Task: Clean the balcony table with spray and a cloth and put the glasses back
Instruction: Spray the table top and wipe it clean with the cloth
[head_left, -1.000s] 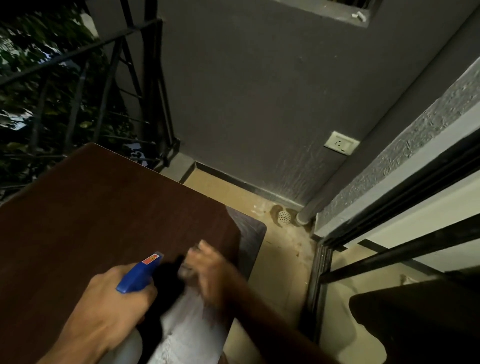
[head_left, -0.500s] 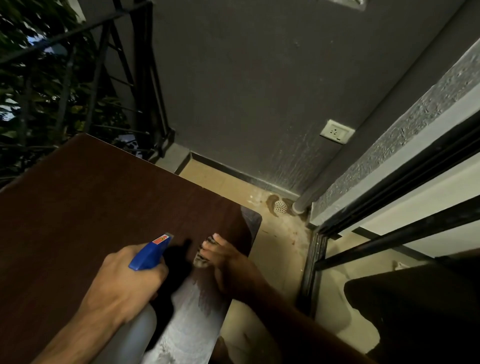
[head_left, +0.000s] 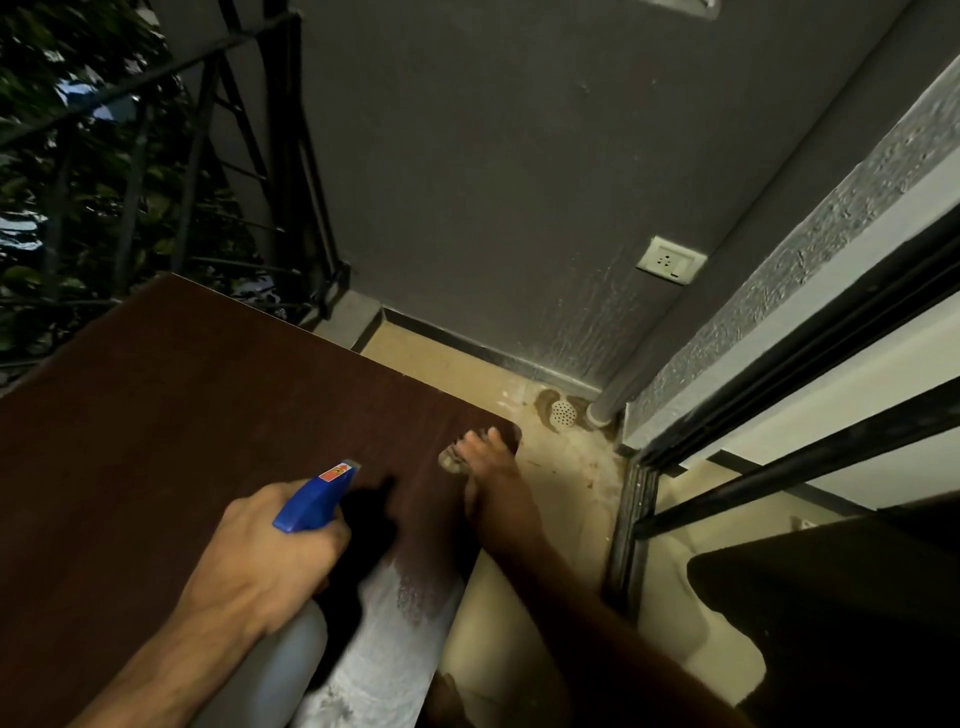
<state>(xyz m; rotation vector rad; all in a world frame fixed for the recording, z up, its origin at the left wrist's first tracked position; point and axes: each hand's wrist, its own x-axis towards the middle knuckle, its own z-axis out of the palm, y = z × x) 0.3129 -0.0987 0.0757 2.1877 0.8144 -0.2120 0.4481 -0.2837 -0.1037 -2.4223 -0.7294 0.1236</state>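
A dark brown balcony table (head_left: 156, 415) fills the lower left. My left hand (head_left: 265, 551) grips a spray bottle (head_left: 296, 639) with a blue trigger head, its nozzle over the table. My right hand (head_left: 488, 483) lies at the table's far right corner and presses a small crumpled cloth (head_left: 452, 460) onto the top with its fingers. A pale dusty or wet smear (head_left: 400, 623) covers the table's near right edge. No glasses are in view.
A black metal railing (head_left: 218, 171) runs behind the table, with foliage beyond. The grey wall (head_left: 493, 182) carries a white socket (head_left: 670, 260). A floor drain (head_left: 563, 413) and a pipe sit in the tiled corner. A sliding door frame (head_left: 779, 415) stands on the right.
My right hand has slid the cloth forward along the right edge to the far corner. The left hand with the bottle stayed roughly in place while the view shifted.
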